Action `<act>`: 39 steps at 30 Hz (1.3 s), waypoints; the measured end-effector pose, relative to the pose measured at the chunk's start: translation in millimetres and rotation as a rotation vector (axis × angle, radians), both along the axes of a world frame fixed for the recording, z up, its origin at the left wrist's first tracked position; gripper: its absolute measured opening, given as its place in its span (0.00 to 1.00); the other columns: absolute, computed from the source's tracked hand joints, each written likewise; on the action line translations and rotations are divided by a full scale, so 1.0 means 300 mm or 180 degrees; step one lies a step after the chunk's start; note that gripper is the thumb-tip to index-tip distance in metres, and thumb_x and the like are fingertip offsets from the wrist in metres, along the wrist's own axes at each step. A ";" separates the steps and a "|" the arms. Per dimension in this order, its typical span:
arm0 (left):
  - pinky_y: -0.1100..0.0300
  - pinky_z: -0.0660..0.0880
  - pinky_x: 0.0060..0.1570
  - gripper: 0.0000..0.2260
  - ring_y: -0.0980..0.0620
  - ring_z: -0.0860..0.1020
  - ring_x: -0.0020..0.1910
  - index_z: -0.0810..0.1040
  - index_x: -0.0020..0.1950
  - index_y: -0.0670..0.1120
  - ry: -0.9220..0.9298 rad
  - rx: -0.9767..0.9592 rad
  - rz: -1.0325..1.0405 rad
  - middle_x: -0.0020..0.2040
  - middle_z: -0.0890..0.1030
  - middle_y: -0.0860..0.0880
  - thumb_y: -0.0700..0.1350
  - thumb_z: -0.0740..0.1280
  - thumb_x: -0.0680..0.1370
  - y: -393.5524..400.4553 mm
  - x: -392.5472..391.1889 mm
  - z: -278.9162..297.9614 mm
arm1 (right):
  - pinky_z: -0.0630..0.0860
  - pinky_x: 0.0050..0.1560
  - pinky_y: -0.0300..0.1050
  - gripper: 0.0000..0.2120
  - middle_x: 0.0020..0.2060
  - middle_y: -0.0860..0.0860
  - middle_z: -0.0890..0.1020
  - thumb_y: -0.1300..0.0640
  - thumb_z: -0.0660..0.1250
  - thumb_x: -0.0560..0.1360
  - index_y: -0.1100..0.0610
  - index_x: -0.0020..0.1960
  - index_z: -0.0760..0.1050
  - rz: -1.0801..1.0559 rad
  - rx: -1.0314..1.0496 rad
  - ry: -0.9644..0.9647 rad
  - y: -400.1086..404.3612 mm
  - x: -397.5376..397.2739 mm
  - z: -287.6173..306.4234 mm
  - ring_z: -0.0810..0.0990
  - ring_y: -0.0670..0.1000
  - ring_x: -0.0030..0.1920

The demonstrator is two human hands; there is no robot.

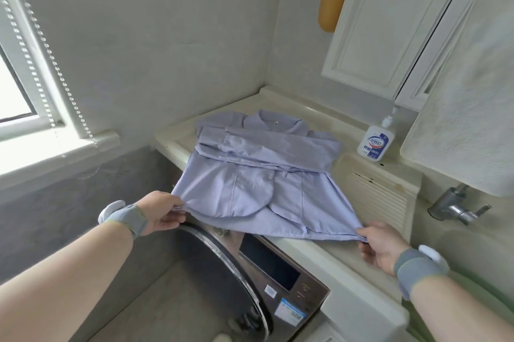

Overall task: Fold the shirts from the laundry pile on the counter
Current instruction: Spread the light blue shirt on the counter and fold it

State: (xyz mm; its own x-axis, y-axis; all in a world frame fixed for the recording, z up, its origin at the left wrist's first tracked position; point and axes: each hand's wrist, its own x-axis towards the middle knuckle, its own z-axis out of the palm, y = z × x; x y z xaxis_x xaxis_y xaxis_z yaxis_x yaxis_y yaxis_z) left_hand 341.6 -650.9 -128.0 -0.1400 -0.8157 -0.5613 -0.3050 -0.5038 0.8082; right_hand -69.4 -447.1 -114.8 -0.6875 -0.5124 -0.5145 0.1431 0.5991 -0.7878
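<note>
Cream counter (303, 247) bears a lilac shirt (261, 172) and, near it, a soap bottle (376, 142)

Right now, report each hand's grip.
Left hand: pinching the shirt hem's left corner.
Right hand: pinching the hem's right corner.
</note>
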 end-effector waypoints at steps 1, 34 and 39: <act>0.60 0.78 0.31 0.07 0.47 0.79 0.34 0.77 0.52 0.38 0.0054 -0.0092 0.0030 0.40 0.80 0.42 0.40 0.64 0.77 0.020 0.013 0.012 | 0.68 0.21 0.37 0.09 0.29 0.56 0.72 0.65 0.61 0.78 0.53 0.55 0.68 -0.0133 -0.0233 0.0072 0.019 0.003 0.001 0.69 0.50 0.21; 0.68 0.71 0.23 0.10 0.52 0.83 0.30 0.78 0.49 0.43 0.0929 -0.0152 0.0130 0.37 0.85 0.49 0.45 0.59 0.77 -0.805 -0.393 0.286 | 0.62 0.31 0.43 0.08 0.38 0.54 0.79 0.54 0.58 0.79 0.54 0.43 0.69 -0.0215 -0.1039 0.0212 -0.805 -0.357 0.275 0.68 0.51 0.29; 0.68 0.71 0.21 0.08 0.52 0.83 0.29 0.79 0.48 0.44 0.0369 -0.0017 -0.0103 0.43 0.82 0.47 0.46 0.63 0.75 -0.878 -0.442 0.182 | 0.59 0.31 0.41 0.09 0.36 0.52 0.77 0.53 0.60 0.78 0.52 0.39 0.68 -0.0117 -0.0694 0.0183 -0.888 -0.400 0.158 0.66 0.50 0.28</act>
